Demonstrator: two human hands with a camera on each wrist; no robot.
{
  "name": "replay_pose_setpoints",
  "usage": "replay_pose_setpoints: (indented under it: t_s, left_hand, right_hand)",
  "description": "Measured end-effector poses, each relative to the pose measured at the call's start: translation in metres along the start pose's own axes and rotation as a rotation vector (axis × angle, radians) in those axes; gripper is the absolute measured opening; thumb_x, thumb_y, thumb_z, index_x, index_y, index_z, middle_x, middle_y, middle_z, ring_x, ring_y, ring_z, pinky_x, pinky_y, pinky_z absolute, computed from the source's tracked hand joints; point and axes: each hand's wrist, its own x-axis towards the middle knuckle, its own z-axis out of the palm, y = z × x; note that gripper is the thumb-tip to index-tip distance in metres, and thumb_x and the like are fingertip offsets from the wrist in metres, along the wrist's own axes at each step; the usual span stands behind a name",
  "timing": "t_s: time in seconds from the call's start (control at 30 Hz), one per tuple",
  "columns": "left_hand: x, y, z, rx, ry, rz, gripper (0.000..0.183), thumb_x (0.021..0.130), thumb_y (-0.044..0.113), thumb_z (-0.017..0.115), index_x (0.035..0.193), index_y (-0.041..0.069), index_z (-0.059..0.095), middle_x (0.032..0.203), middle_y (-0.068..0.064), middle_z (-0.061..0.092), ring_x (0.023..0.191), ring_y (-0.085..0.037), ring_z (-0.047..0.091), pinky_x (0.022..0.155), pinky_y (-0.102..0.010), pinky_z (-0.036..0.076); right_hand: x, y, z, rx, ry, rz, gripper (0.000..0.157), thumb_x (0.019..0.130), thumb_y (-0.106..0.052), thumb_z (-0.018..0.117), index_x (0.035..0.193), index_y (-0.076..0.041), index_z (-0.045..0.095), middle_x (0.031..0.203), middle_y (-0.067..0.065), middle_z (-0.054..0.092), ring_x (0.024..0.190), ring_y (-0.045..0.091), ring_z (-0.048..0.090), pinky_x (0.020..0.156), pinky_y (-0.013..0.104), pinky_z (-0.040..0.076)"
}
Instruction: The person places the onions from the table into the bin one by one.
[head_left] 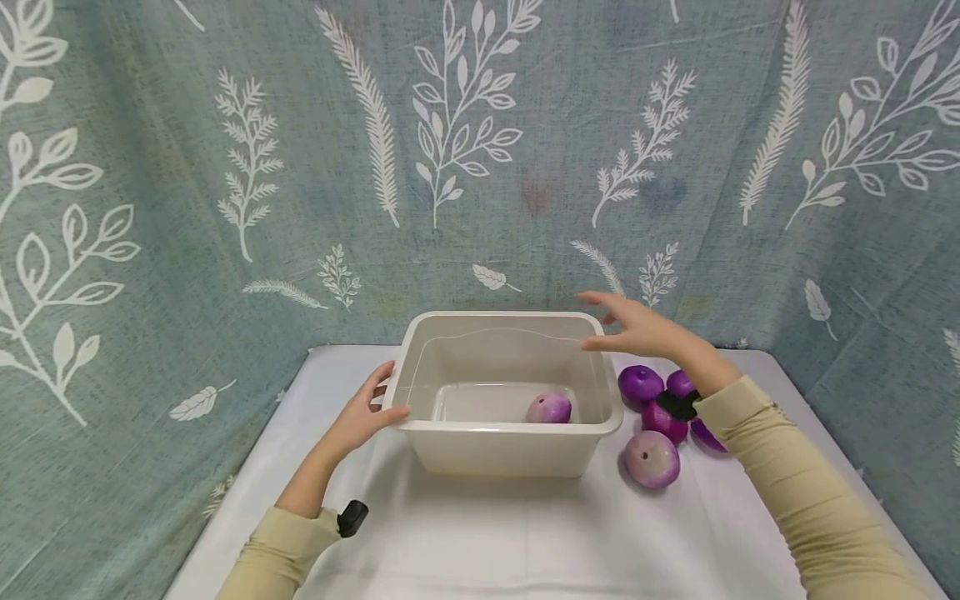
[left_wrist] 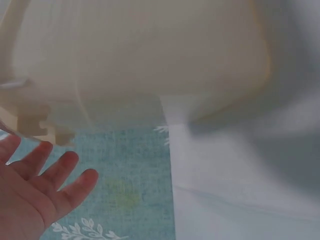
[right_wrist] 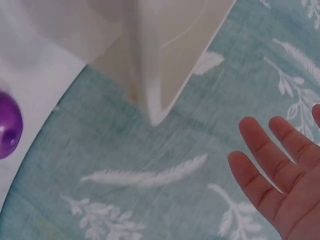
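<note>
A cream plastic bin [head_left: 495,450] stands on the white-covered table. Inside it, towards the right, lies one round, pale-purple and white vegetable-like piece [head_left: 550,408]. At the bin's left end is my left hand [head_left: 363,417], its thumb by the near rim corner and its fingers outside the wall. In the left wrist view those fingers [left_wrist: 67,192] are spread and loosely bent just below the bin's handle. Above the right end of the bin, my right hand [head_left: 633,327] hovers with fingers and thumb apart, holding nothing. The right wrist view shows its fingers [right_wrist: 270,150] away from the bin corner.
Several round purple pieces [head_left: 641,385] cluster right of the bin, under and beside my right forearm. A paler one [head_left: 652,459] lies nearest me. Behind the table [head_left: 465,533] hangs a green leaf-patterned cloth [head_left: 525,167], also at both sides.
</note>
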Motion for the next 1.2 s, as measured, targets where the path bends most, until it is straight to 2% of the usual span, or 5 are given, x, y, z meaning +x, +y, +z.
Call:
replay_pose_setpoints:
  t_s: [0.4, 0.6, 0.87, 1.1, 1.2]
  left_hand:
    - [0.022, -0.002, -0.001, 0.017, -0.028, -0.076, 0.083, 0.086, 0.032, 0.063, 0.148, 0.014, 0.011, 0.15, -0.016, 0.016, 0.13, -0.038, 0.03, 0.095, -0.056, 0.036]
    - [0.033, -0.005, -0.006, 0.052, -0.028, -0.076, 0.083, 0.085, 0.034, 0.063, 0.148, 0.014, 0.013, 0.15, -0.015, 0.019, 0.129, -0.038, 0.031, 0.096, -0.055, 0.036]
    - [0.043, -0.008, -0.01, 0.084, -0.048, -0.084, 0.081, 0.086, 0.032, 0.063, 0.148, 0.014, 0.013, 0.149, -0.017, 0.02, 0.129, -0.04, 0.032, 0.093, -0.053, 0.041]
    - [0.046, -0.008, -0.013, 0.076, -0.055, -0.076, 0.079, 0.085, 0.03, 0.064, 0.147, 0.016, 0.017, 0.147, -0.018, 0.023, 0.128, -0.038, 0.034, 0.097, -0.053, 0.036]
    - [0.046, -0.008, -0.014, 0.08, -0.063, -0.071, 0.08, 0.085, 0.032, 0.064, 0.147, 0.016, 0.017, 0.147, -0.018, 0.022, 0.128, -0.038, 0.033, 0.099, -0.054, 0.033]
  right_hand:
    - [-0.047, 0.039, 0.001, -0.005, 0.057, 0.071, 0.075, 0.086, -0.037, 0.061, 0.144, -0.006, 0.025, 0.14, 0.022, 0.034, 0.111, 0.037, 0.049, 0.089, 0.058, 0.039]
    - [-0.07, 0.055, 0.019, -0.005, 0.057, 0.097, 0.076, 0.085, -0.039, 0.062, 0.142, -0.003, 0.028, 0.137, 0.022, 0.038, 0.108, 0.035, 0.052, 0.085, 0.053, 0.044]
    - [-0.094, 0.073, 0.047, -0.011, 0.118, 0.049, 0.068, 0.081, -0.032, 0.068, 0.133, 0.003, 0.041, 0.122, 0.018, 0.053, 0.093, 0.022, 0.056, 0.078, 0.041, 0.047]
    - [-0.109, 0.088, 0.074, 0.055, 0.085, 0.099, 0.068, 0.082, -0.032, 0.068, 0.133, 0.003, 0.04, 0.131, 0.025, 0.045, 0.119, 0.045, 0.042, 0.09, 0.059, 0.039]
    - [-0.112, 0.094, 0.086, 0.068, 0.081, 0.127, 0.07, 0.081, -0.033, 0.068, 0.134, 0.003, 0.04, 0.134, 0.026, 0.041, 0.122, 0.046, 0.037, 0.09, 0.06, 0.039]
